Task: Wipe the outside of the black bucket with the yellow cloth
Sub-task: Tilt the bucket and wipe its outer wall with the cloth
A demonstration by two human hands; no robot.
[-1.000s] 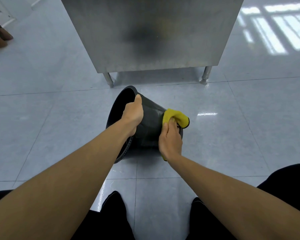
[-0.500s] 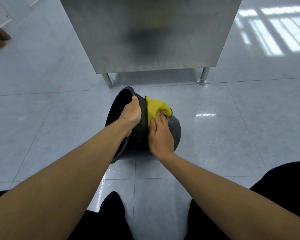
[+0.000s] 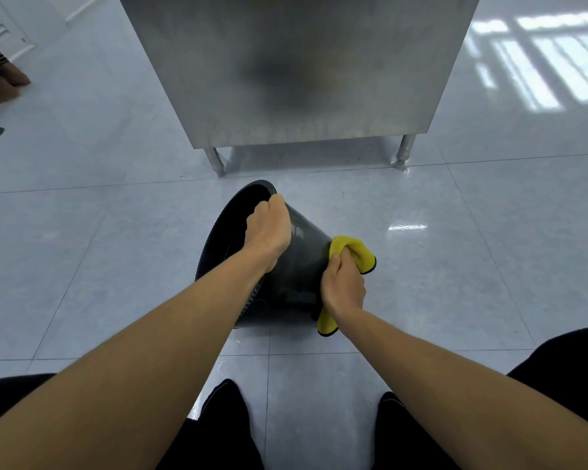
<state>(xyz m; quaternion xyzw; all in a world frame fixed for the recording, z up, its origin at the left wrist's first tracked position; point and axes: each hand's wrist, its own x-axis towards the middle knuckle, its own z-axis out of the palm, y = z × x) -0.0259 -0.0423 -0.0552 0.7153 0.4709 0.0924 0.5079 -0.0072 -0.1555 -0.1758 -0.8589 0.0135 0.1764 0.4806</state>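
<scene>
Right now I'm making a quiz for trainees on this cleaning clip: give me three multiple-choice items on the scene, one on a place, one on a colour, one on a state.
1. Where is the cloth held?
A. against the bucket's narrow bottom end
B. inside the bucket
C. on the metal cabinet

2. What colour is the cloth?
A. blue
B. yellow with a dark edge
C. white

3. How does the bucket sit?
A. upright
B. upside down, flat on its rim
C. tipped on its side, mouth to the person's left

Answers:
1 A, the right hand presses the cloth to the narrow end, away from the rim.
2 B, it is bright yellow with a thin dark border.
3 C, the left hand grips the rim, and the open mouth faces left over the floor.
</scene>
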